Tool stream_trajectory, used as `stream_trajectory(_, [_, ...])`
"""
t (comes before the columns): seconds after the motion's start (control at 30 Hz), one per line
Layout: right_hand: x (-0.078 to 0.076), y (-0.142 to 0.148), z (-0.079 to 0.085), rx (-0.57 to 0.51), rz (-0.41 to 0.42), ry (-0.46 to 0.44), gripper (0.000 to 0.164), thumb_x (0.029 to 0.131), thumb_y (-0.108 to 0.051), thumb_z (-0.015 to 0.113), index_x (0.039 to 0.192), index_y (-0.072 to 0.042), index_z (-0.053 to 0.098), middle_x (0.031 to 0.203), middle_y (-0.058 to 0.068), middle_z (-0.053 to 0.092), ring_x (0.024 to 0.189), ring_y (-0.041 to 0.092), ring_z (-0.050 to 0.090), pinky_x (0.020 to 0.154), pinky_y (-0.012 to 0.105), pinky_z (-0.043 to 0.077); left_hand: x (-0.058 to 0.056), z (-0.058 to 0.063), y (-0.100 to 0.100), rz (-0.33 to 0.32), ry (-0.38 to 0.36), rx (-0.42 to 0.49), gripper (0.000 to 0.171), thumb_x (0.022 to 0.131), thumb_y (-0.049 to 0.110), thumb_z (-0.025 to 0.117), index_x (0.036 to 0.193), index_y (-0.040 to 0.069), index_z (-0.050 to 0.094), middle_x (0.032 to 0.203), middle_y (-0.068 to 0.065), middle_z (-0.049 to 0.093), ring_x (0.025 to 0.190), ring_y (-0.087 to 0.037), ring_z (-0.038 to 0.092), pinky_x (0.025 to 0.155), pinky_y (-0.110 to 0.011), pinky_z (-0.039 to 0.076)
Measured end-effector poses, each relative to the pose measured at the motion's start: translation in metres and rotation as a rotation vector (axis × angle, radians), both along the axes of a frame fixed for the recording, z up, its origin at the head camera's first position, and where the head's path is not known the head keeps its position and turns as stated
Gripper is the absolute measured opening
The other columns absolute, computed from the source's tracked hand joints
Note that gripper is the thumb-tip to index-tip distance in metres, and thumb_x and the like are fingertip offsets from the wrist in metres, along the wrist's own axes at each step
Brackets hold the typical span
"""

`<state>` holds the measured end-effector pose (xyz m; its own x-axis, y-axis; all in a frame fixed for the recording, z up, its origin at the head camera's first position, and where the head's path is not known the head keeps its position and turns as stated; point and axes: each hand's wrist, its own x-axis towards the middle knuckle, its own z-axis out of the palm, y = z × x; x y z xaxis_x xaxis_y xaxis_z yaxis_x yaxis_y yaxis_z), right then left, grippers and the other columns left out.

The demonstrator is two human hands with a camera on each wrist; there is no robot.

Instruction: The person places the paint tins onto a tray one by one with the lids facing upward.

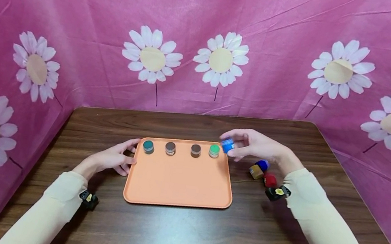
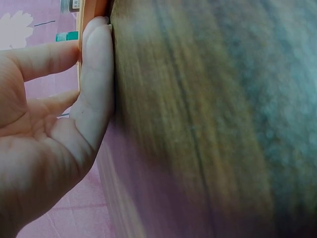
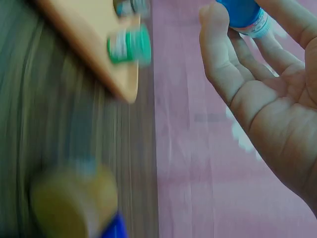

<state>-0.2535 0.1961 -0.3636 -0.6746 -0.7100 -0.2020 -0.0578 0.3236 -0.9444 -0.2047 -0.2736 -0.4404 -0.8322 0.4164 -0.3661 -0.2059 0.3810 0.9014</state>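
Observation:
My right hand (image 1: 253, 144) pinches a small blue-lidded jar (image 1: 227, 145) between thumb and fingers. It holds the jar up beside the tray's far right corner, and in the right wrist view the jar (image 3: 247, 20) shows at the top. My left hand (image 1: 118, 157) rests against the left rim of the orange tray (image 1: 179, 183), its fingers fairly straight. Along the tray's far side stand a teal-lidded jar (image 1: 148, 147), a brown-lidded jar (image 1: 170, 148), a dark-brown-lidded jar (image 1: 196, 150) and a green-lidded jar (image 1: 214, 151).
Right of the tray, below my right wrist, a yellow-brown jar (image 1: 256, 172), a dark blue jar (image 1: 263, 165) and a red jar (image 1: 269, 180) lie close together on the wooden table (image 1: 178, 237). A pink cloth with daisies (image 1: 195, 21) surrounds the table.

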Motion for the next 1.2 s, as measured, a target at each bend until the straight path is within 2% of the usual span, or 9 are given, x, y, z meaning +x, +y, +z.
stream_trajectory(0.17, [0.003,-0.041,-0.002,-0.035,0.093,0.074,0.064,0.088,-0.009,0.079,0.144,0.003,0.05,0.129,0.027,0.06,0.108,0.032,0.065,0.091,0.041,0.057,0.001,0.001,0.001,-0.005,-0.001,0.0,0.083,0.098,0.002,0.059,0.163,0.009,0.007,0.141,-0.026,0.029,0.07,-0.026,0.067,0.062,-0.039,0.061])
stream_trajectory(0.37, [0.005,-0.084,-0.002,-0.04,0.133,0.081,0.064,0.085,-0.013,0.083,0.142,-0.007,0.056,0.122,0.016,0.066,0.106,0.027,0.064,0.079,0.031,0.056,0.0,0.002,0.001,-0.013,0.007,-0.009,0.083,0.099,0.004,0.059,0.163,0.01,0.007,0.141,-0.025,0.029,0.071,-0.027,0.067,0.064,-0.04,0.061])
stream_trajectory(0.5, [0.007,-0.11,-0.004,-0.034,0.157,0.082,0.064,0.084,-0.015,0.085,0.141,-0.007,0.058,0.115,0.009,0.07,0.102,0.026,0.065,0.08,0.031,0.055,0.0,0.002,0.001,-0.016,0.006,-0.013,0.083,0.099,0.005,0.059,0.163,0.011,0.007,0.141,-0.025,0.029,0.072,-0.026,0.067,0.065,-0.04,0.061])
stream_trajectory(0.6, [0.012,-0.129,-0.007,-0.033,0.186,0.102,0.06,0.084,-0.016,0.085,0.138,-0.007,0.061,0.114,0.007,0.071,0.102,0.025,0.066,0.089,0.035,0.055,0.0,0.002,0.001,-0.015,0.006,-0.011,0.083,0.099,0.004,0.059,0.163,0.01,0.007,0.141,-0.026,0.028,0.071,-0.026,0.067,0.064,-0.04,0.061])
stream_trajectory(0.8, [0.02,-0.161,-0.022,-0.035,0.262,0.098,0.053,0.084,-0.018,0.085,0.132,-0.01,0.065,0.113,0.004,0.07,0.105,0.024,0.065,0.092,0.036,0.055,0.0,0.001,0.0,-0.013,0.005,-0.011,0.083,0.099,0.003,0.058,0.163,0.009,0.006,0.14,-0.027,0.028,0.07,-0.025,0.066,0.062,-0.039,0.061])
stream_trajectory(0.9, [0.021,-0.173,-0.031,-0.044,0.311,0.098,0.051,0.085,-0.016,0.084,0.131,-0.007,0.065,0.114,0.002,0.069,0.107,0.024,0.065,0.094,0.035,0.054,0.0,0.001,0.0,-0.011,0.001,-0.017,0.083,0.099,0.004,0.058,0.163,0.009,0.006,0.141,-0.027,0.028,0.07,-0.026,0.067,0.063,-0.04,0.061])
stream_trajectory(1.07, [0.023,-0.189,-0.043,-0.059,0.391,0.053,0.046,0.087,-0.007,0.081,0.129,0.002,0.064,0.113,0.003,0.069,0.103,0.021,0.067,0.091,0.033,0.056,-0.001,0.0,0.001,-0.008,0.002,-0.031,0.083,0.098,0.004,0.058,0.163,0.009,0.007,0.141,-0.027,0.028,0.07,-0.027,0.066,0.063,-0.04,0.061])
stream_trajectory(1.2, [0.025,-0.198,-0.053,-0.047,0.407,0.009,0.045,0.087,-0.003,0.079,0.129,0.004,0.064,0.112,0.007,0.072,0.098,0.017,0.068,0.083,0.031,0.058,-0.001,0.0,0.001,-0.005,0.004,-0.035,0.082,0.098,0.004,0.058,0.163,0.009,0.008,0.141,-0.026,0.028,0.07,-0.027,0.066,0.064,-0.041,0.062])
